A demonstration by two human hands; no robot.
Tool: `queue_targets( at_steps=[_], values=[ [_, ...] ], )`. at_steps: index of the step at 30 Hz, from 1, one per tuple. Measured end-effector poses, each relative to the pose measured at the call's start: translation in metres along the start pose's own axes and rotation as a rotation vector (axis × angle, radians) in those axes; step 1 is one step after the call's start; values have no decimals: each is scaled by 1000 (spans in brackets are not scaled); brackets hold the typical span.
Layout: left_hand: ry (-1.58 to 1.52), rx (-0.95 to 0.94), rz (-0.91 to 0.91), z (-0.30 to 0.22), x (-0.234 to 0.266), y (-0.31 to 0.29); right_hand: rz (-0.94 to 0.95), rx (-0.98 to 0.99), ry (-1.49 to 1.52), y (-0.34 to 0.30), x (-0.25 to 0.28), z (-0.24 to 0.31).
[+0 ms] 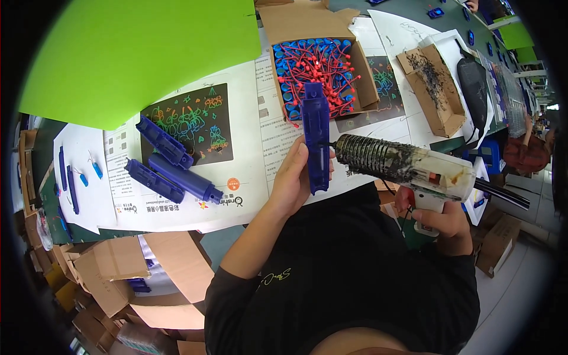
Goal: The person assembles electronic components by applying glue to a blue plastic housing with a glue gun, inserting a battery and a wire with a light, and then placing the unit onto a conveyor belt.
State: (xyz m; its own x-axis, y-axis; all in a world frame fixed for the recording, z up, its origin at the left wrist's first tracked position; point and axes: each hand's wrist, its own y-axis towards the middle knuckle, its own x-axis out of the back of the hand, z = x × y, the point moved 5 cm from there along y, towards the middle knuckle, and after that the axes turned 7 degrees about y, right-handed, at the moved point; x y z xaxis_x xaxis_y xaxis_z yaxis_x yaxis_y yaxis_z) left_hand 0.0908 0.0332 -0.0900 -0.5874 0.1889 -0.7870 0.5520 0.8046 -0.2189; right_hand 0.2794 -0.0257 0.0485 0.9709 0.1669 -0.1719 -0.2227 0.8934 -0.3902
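My left hand (pixel 293 174) grips a long dark-blue plastic shell (pixel 316 127), held upright with its hollow, ribbed side showing. My right hand (pixel 444 219) is closed round the handle of a white hot glue gun (pixel 438 168), whose front is caked with dark residue. The gun's tip meets or nearly meets the inside of the shell near its middle; contact cannot be made out. A black glue stick (pixel 503 194) juts from the gun's back. To the left lie more blue shells (pixel 163 142) on the printed paper (pixel 248 171).
An open cardboard box (pixel 367 77) of blue cylinders with red leads stands beyond the shell. Right of it is a cardboard tray (pixel 447 112) with black scraps. A bright green sheet (pixel 142 53) covers the far left. Cardboard boxes (pixel 171 260) stand below the table edge.
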Motion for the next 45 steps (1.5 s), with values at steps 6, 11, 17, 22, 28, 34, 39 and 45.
queue_targets(
  at_steps=[6,11,17,22,28,34,39,45],
  values=[
    [61,46,-84,2,5,-3,-59,-147,-117,0,-2,-8],
    [52,29,-10,5,7,0,-93,-73,-122,4,-2,-3],
    [48,32,-29,4,3,0,-166,-92,-126,10,2,5],
    [101,29,-8,5,-1,0,-228,-106,-153,10,10,7],
    [96,29,-7,8,3,-1,-205,-20,-152,10,-3,30],
    [172,-15,-69,2,0,-4,-2,189,-429,12,3,32],
    [-118,-244,30,-20,8,-13,-370,642,49,-48,70,85],
    [-165,-185,-75,-7,20,-12,-933,234,70,-7,233,12]
  ],
)
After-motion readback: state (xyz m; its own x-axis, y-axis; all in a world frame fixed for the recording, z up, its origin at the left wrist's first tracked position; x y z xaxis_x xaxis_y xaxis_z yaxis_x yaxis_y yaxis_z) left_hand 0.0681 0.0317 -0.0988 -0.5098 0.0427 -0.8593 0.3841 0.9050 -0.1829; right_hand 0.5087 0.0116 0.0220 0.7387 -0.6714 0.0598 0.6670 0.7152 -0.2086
